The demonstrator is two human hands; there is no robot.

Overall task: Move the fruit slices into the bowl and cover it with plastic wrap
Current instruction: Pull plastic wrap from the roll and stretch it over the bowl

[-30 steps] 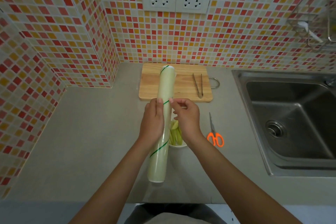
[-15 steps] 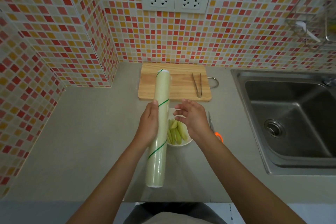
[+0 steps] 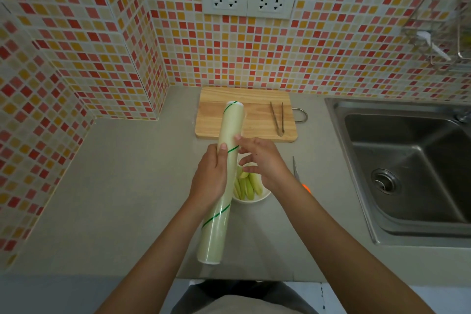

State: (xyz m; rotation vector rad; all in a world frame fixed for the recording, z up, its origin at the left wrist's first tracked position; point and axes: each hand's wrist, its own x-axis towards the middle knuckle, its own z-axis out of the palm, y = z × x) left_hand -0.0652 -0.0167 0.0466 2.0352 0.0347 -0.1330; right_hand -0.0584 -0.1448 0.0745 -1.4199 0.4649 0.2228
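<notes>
My left hand (image 3: 210,178) grips a long roll of plastic wrap (image 3: 221,211) with thin green stripes, held lengthwise above the counter. My right hand (image 3: 262,160) reaches to the roll's right side, its fingertips touching the wrap near the upper green stripe. Whether those fingers pinch the film edge is not clear. Under the hands sits a small white bowl (image 3: 254,199) holding several pale green fruit slices (image 3: 248,186). The roll and both hands cover part of the bowl.
A wooden cutting board (image 3: 257,120) lies by the tiled wall with metal tongs (image 3: 277,117) on it. Orange-handled scissors (image 3: 297,173) lie right of the bowl, mostly behind my right wrist. A steel sink (image 3: 407,168) is set in the counter at right.
My right hand pulled away from the roll half a second ago and has come back to touch it. The roll shifted slightly left and lower; more of the bowl shows.
</notes>
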